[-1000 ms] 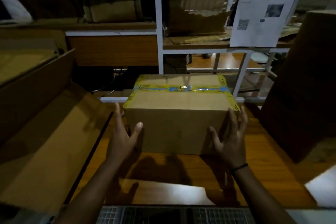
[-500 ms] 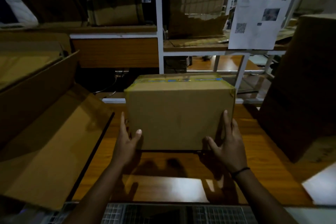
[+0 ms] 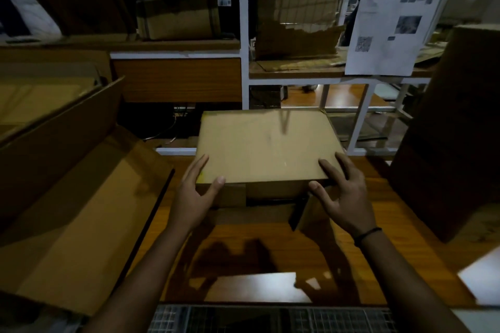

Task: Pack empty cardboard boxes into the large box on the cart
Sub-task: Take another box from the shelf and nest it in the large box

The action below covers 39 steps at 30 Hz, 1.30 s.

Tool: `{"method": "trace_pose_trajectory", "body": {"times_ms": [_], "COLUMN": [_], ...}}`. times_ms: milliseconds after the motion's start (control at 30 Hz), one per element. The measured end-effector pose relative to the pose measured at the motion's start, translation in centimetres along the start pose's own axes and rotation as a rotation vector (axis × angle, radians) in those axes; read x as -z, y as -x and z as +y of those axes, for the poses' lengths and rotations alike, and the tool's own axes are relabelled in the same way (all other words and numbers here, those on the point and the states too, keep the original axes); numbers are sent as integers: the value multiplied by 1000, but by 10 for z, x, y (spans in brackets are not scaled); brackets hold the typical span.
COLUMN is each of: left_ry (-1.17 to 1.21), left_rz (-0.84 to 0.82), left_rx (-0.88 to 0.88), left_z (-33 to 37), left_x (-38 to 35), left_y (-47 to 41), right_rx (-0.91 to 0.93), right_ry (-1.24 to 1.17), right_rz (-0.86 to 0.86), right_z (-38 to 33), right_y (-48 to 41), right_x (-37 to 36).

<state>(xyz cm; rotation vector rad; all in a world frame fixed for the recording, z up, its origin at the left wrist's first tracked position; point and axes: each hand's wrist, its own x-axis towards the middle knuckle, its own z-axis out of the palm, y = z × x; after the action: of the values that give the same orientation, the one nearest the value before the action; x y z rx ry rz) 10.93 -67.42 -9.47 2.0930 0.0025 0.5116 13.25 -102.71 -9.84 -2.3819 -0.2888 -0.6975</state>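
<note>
At far left, a large open carton (image 3: 81, 211) lies with its broad flap folded out towards the camera, its pale inner wall catching the dim light. Beside it, a person's left hand (image 3: 194, 197) grips the near left corner of a small cardboard box (image 3: 267, 149), thumb laid over the broad face and fingers straight along the side. The box sits at centre frame above a wooden table (image 3: 270, 246), tipped so that its plain broad face looks up at the camera; loose flaps hang open under its near edge, and whether it touches the table cannot be told. The right hand (image 3: 343, 197), a dark band (image 3: 368, 232) at its wrist, clasps the near right corner, fingers spread on the face and thumb at the lower edge. Behind stands a white shelf rack (image 3: 243, 35) holding torn cardboard, with a printed sheet (image 3: 389, 21) hanging at upper right. A tall dark box (image 3: 454, 143) stands on the table at far right, well apart from the hands
</note>
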Motion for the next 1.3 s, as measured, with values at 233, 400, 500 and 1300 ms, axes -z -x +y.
{"method": "trace_pose_trajectory", "body": {"times_ms": [233, 400, 500, 1300], "left_ry": [-96, -122, -159, -852], "left_rz": [-13, -11, -2, -186], "left_rx": [29, 24, 45, -109], "left_z": [-5, 5, 15, 68], "left_x": [-1, 2, 11, -4], "left_y": [-3, -4, -5, -46], "right_rx": [-23, -126, -144, -249], "right_ry": [-7, 21, 20, 411], "right_rz": [-75, 49, 76, -306], "right_z": [4, -14, -25, -83], "right_y": [0, -7, -7, -58], "right_x": [-6, -15, -9, 11]}}
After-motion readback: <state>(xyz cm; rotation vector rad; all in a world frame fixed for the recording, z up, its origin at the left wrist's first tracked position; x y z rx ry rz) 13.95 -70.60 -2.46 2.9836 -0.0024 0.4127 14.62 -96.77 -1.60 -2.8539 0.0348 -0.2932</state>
